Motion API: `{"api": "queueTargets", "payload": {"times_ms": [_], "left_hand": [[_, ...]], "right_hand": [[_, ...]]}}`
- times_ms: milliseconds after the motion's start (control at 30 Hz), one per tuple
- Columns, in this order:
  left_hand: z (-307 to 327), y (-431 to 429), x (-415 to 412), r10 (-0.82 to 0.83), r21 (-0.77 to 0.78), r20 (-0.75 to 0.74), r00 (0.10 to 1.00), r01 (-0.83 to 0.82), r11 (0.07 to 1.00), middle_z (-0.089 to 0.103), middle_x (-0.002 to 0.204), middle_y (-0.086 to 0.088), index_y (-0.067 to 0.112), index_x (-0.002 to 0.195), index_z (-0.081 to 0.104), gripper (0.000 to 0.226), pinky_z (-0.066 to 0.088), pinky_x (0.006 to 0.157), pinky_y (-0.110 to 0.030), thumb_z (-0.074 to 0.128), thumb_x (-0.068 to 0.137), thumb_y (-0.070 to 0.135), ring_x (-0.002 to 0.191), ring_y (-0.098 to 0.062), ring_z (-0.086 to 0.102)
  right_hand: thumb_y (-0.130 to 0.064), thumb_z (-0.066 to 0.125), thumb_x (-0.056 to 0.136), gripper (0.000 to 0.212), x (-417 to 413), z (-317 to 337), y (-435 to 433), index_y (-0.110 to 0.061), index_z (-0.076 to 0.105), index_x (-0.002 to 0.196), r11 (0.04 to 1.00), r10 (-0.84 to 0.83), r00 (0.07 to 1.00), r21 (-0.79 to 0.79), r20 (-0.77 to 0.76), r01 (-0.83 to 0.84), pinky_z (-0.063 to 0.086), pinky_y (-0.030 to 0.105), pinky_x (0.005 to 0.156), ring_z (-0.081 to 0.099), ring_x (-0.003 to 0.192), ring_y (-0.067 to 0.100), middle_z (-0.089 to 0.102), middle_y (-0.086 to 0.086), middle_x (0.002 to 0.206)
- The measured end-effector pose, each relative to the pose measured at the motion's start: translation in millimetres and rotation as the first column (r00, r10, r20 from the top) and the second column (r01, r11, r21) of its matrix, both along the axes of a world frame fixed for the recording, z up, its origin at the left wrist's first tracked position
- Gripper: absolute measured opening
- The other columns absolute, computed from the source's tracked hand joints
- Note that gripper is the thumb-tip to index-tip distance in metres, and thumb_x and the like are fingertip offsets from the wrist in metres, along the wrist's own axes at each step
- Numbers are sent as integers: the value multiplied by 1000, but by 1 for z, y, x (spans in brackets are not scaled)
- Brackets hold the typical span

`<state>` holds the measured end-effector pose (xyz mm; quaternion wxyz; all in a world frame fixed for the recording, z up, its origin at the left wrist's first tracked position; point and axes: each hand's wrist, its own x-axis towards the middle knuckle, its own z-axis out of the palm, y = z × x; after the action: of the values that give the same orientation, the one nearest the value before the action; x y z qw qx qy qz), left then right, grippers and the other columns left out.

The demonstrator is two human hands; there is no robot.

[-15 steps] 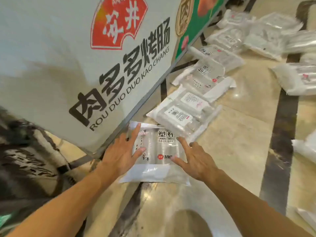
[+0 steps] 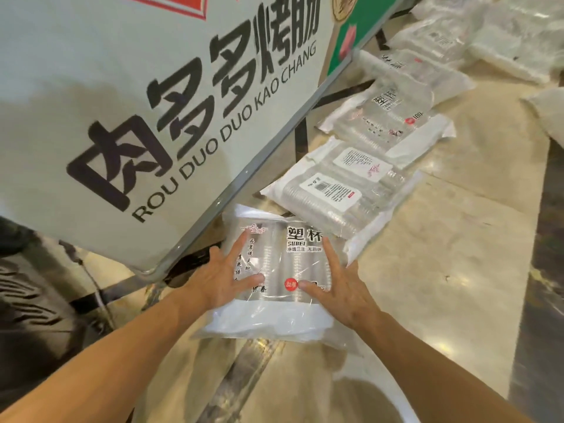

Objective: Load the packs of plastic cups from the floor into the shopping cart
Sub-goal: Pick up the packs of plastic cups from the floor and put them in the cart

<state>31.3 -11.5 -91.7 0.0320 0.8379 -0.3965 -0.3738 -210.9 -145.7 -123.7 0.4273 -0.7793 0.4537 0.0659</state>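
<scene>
Beside signboard [image 2: 128, 96] | cup pack [image 2: 283, 257]: clear film, white ends, black print

Pack of plastic cups [image 2: 283, 264]: clear wrap, black lettering, round red sticker; nearest, at the foot of the signboard [image 2: 137, 102].
Left hand [image 2: 227, 277], right hand [image 2: 338, 290]: laid on the pack's two sides, fingers straight and spread.
Second pack [image 2: 335, 193], third pack [image 2: 387, 123]: in a row behind it on the polished floor [image 2: 457, 254].

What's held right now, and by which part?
The nearest pack of cups, pressed between left hand and right hand at its two sides, thumbs on top. Lifted or not: cannot tell.
</scene>
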Motion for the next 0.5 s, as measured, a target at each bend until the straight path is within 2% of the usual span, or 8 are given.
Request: {"api": "queueTargets", "payload": {"times_ms": [67,133,200,300,367,500], "left_hand": [[25,4,-5,6,1,-20,1000,-6,1000,35,132,-15,65,159,-19,106,50,106,-48,59,89,82,101,-43,65],[55,11,-14,40,-19,-47,998,-41,999,31,147,-21,54,162,-24,113,46,112,-46,63,93,74,120,-47,62],[94,21,-30,113,-41,-64,992,-115,992,21,162,-24,36,165,-30,127,38,117,-47,70,92,67,141,-46,50],[168,40,-53,181,-52,-75,981,-186,981,21,162,-18,16,169,-18,129,35,118,-46,74,92,63,150,-38,39],[222,53,-63,166,-88,-115,979,-176,980,27,157,-16,18,169,-11,125,38,117,-49,73,90,66,148,-38,40],[361,70,-76,169,-191,-191,967,-206,960,26,160,-7,32,168,-12,127,37,120,-56,70,84,78,149,-33,37]], "right_hand": [[-78,63,87,109,-7,16,7,-56,-13,162,998,-40,998,43,42,38,42,49,110,47,139,44,36,20,153],[-65,74,89,113,-18,44,17,-42,-4,167,985,-157,980,90,124,147,42,48,109,48,136,38,37,16,153],[-55,85,84,121,-33,84,30,-25,3,168,955,-281,948,138,150,261,41,47,114,43,143,33,32,12,159],[-51,91,78,120,-54,162,46,-13,17,165,932,-345,930,159,126,324,39,34,111,43,143,26,34,7,155],[-48,92,77,118,-65,229,54,-12,20,164,927,-363,924,147,124,345,37,32,111,44,141,25,33,6,154],[-45,94,76,121,-83,391,61,-14,18,166,924,-378,910,132,172,359,35,32,114,42,143,24,31,6,158]]}}
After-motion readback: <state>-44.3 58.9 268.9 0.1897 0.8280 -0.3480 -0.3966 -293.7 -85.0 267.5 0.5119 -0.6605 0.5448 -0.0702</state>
